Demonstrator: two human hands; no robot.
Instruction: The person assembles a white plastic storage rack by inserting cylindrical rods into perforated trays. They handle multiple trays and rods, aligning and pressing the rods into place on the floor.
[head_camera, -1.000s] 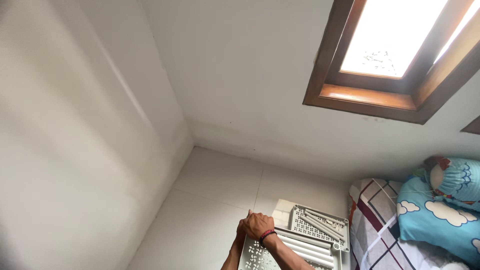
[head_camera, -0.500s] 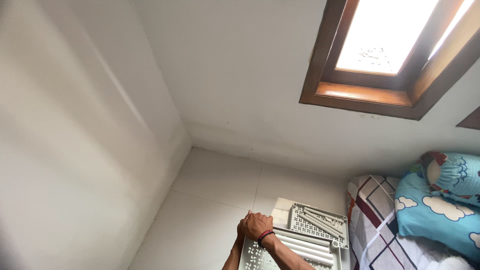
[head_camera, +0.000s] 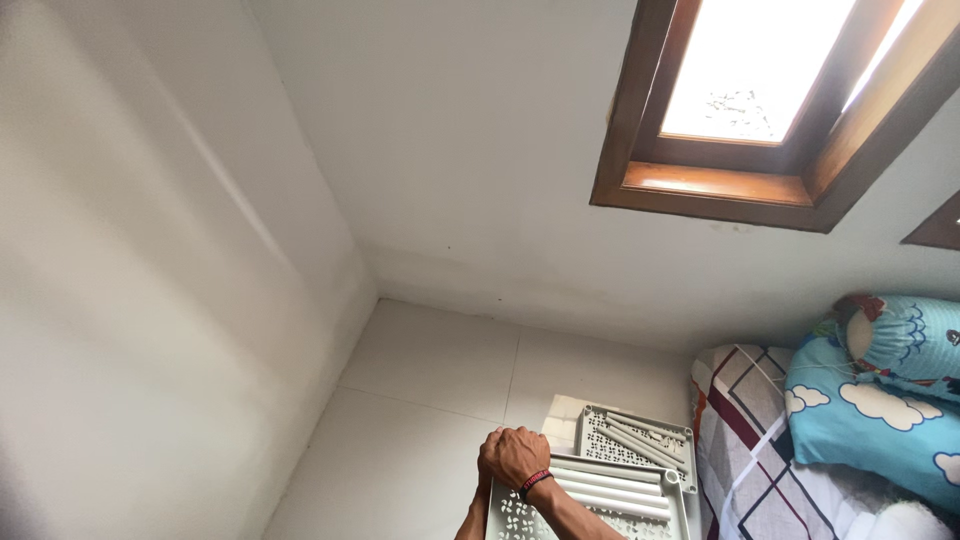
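- Our right hand (head_camera: 515, 457) and left hand (head_camera: 489, 468): fingers clamped together on the near tray's (head_camera: 600, 505) corner.
- White tubes (head_camera: 610, 490) lie just right of the fingers.
- Second tray (head_camera: 637, 438) lies beyond, right.

walls (head_camera: 200, 250): plain white, meeting in a corner | floor (head_camera: 430, 400): pale large tiles | window (head_camera: 760, 70): brown wooden frame, bright daylight, upper right | mattress (head_camera: 750, 440): checked sheet, lower right floor edge | pillow (head_camera: 870, 420): blue with white clouds, on mattress
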